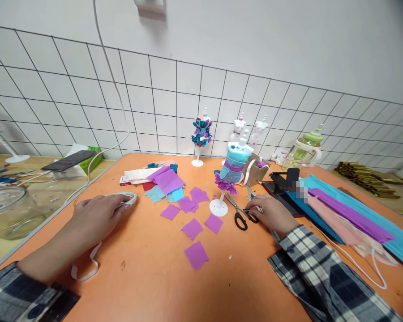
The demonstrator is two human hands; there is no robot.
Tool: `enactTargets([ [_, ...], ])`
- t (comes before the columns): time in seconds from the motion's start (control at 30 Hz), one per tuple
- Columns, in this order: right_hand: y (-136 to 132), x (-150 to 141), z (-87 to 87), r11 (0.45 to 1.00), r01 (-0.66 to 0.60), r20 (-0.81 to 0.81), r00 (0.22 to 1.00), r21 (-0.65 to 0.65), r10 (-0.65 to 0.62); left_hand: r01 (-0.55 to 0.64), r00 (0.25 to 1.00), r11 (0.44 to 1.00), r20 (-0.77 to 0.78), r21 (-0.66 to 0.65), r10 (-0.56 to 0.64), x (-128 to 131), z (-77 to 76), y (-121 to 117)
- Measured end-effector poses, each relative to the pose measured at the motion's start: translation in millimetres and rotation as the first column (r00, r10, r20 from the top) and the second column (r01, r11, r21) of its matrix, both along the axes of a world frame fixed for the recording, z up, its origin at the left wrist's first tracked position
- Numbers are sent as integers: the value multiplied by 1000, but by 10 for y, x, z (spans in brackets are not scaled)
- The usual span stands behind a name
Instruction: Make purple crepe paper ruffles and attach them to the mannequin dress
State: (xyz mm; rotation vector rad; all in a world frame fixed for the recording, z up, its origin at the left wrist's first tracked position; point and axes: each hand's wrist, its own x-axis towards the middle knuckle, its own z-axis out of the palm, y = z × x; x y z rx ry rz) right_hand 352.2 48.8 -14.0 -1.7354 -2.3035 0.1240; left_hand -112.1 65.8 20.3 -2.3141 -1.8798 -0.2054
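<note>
My left hand (99,214) is closed around a roll of white tape (130,199) near the table's left side. A loose strip of white tape (87,270) curls below that wrist. On the right, the curled fingers of my right hand (272,213) are at the black handles of the scissors (241,221), which lie partly open. A grey metal tool (250,193) passes under the same hand, its shape partly hidden. Just left of the scissors stands a small white dress form (237,161), wrapped in light blue with a purple band and ruffle. Several purple paper squares (196,255) lie between my hands.
Stacked coloured paper pieces (168,181) lie at back left. More dress forms (201,134) stand along the grid wall. At right are long folded paper strips (352,214), a black phone holder (290,180) and a bottle (304,152). A phone (70,160) lies at left.
</note>
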Motion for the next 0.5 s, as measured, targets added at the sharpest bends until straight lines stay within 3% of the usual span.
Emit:
enactTargets([
  [0.13, -17, -9, -21, 998, 30, -40, 999, -46, -32, 64, 998, 997, -4, 39, -64, 20, 16, -42],
  [0.3, -48, 14, -31, 992, 77, -127, 988, -101, -89, 2, 996, 994, -87, 107, 8, -49, -169, 20],
  [0.37, -65, 22, -1, 996, 82, -141, 986, -38, -86, 28, 994, 994, -105, 110, -16, -81, -183, 30],
  [0.5, -149, -90, 100, 969, 64, -141, 990, 238, -31, 94, 990, 988, -112, 124, -80, -55, -49, -35],
])
